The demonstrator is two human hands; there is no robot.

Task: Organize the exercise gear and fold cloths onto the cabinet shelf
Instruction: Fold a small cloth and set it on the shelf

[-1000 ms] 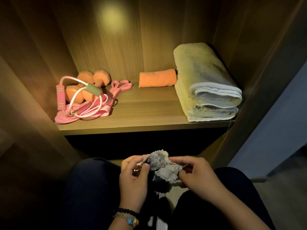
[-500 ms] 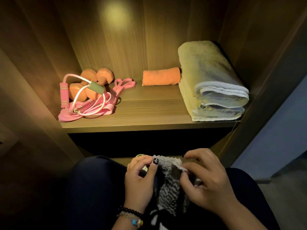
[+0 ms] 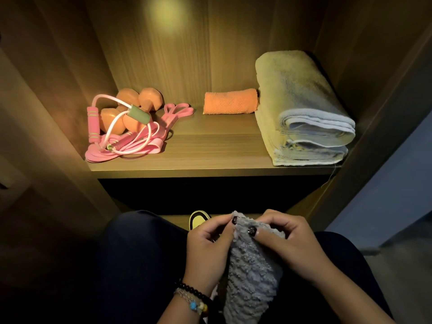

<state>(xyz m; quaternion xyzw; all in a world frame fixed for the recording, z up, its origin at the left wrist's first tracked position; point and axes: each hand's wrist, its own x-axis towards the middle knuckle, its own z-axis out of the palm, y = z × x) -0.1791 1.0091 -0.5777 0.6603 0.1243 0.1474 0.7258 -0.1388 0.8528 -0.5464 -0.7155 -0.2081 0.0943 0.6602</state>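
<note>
**Last cloth in hand, shelf mostly filled**

The fluffy grey cloth (image 3: 251,272) hangs over the person's lap, its top edge pinched by the left hand (image 3: 208,249) and the right hand (image 3: 287,244); folding looks unfinished. On the wooden cabinet shelf (image 3: 210,157) already lie the folded pale towel (image 3: 301,108), rolled orange cloth (image 3: 230,101), orange dumbbells (image 3: 138,106) and pink jump rope (image 3: 126,136). Bare board remains mid-shelf, between rope and towel, up to the front edge.

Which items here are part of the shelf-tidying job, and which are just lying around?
Job items: grey fluffy cloth pinched by left hand and right hand; orange dumbbells, pink jump rope, pink resistance band, orange rolled cloth, big folded towel, all on the shelf.

Lying about: yellow object low in the cabinet, identity unclear.
</note>
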